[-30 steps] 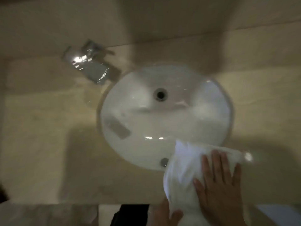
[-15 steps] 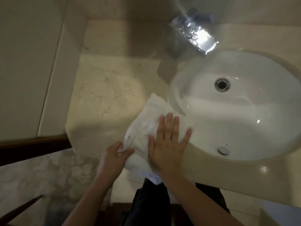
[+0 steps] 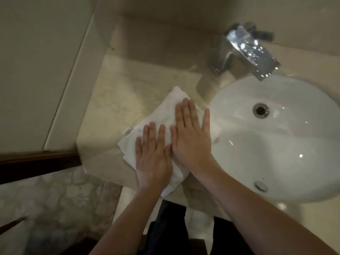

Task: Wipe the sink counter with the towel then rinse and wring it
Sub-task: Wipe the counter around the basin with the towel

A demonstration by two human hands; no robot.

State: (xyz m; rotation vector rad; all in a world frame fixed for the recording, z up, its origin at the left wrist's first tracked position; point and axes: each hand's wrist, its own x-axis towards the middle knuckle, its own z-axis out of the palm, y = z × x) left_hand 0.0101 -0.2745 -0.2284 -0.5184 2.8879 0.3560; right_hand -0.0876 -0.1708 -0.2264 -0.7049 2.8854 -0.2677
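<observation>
Dim warm light, glare on the faucet (image 3: pixel 248 50), edges perhaps slightly blurred.

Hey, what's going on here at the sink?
A person is wiping the counter. The left hand and the right hand both press flat, fingers straight, on a white towel that lies on the marble just left of the sink basin. The faucet stands behind, untouched, so rinsing and wringing are not yet done.
</observation>
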